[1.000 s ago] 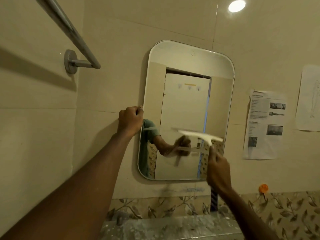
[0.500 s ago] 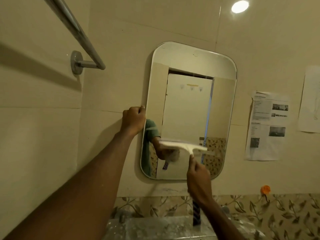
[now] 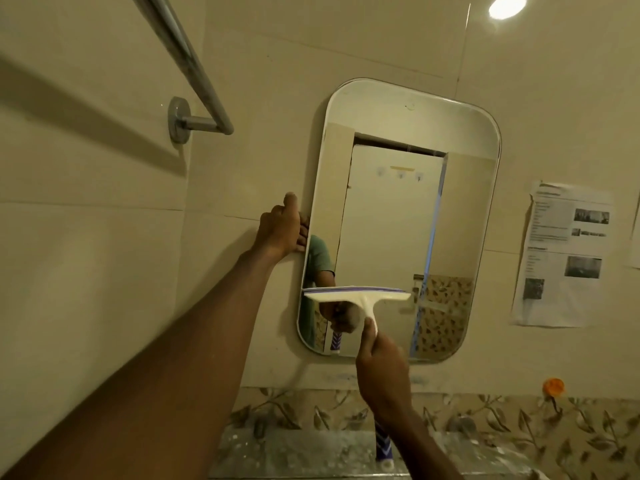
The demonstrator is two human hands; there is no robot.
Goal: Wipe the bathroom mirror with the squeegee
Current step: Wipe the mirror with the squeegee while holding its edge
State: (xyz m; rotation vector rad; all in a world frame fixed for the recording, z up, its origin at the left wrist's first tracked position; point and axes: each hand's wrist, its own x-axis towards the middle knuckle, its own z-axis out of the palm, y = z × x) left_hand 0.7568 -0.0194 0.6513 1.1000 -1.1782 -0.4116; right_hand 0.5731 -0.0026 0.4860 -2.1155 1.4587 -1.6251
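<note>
We grip the squeegee (image 3: 360, 296) handle in our right hand (image 3: 382, 370), blade across the mirror (image 3: 398, 216) lower left; our left hand (image 3: 282, 226) fingers curl around its left edge.

A home bathroom: tiled wall (image 3: 104, 271), mirror (image 3: 398, 209), towel rail (image 3: 187, 60).

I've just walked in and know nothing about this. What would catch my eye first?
The tall mirror on the tiled wall, with a white squeegee laid across its lower left part by the right hand. The left hand grips the mirror's left edge, and a metal towel rail runs overhead at upper left.
</note>
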